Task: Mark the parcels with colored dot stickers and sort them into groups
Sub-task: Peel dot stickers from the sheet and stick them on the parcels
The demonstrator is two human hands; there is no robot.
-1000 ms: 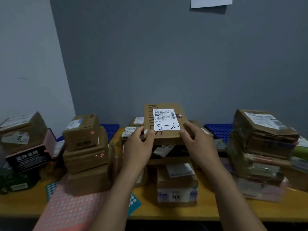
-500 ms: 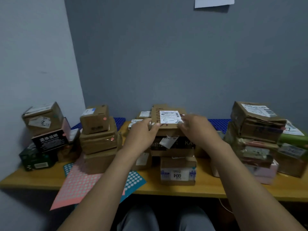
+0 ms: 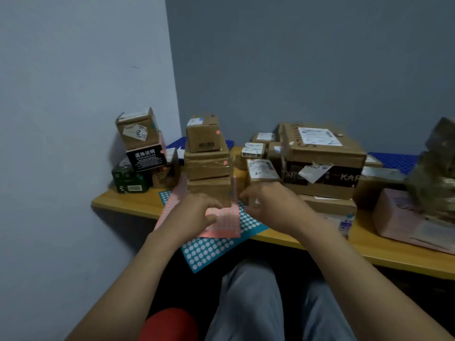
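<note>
Head view: left stack wears pink dots, middle parcels show none; left hand and right hand crowd the pink sheet, grips blurred beyond telling.

A paler grey-blue left wall meets a darker back wall behind a yellow wooden tabletop backed by blue gridded panels, all dimly lit.
</note>
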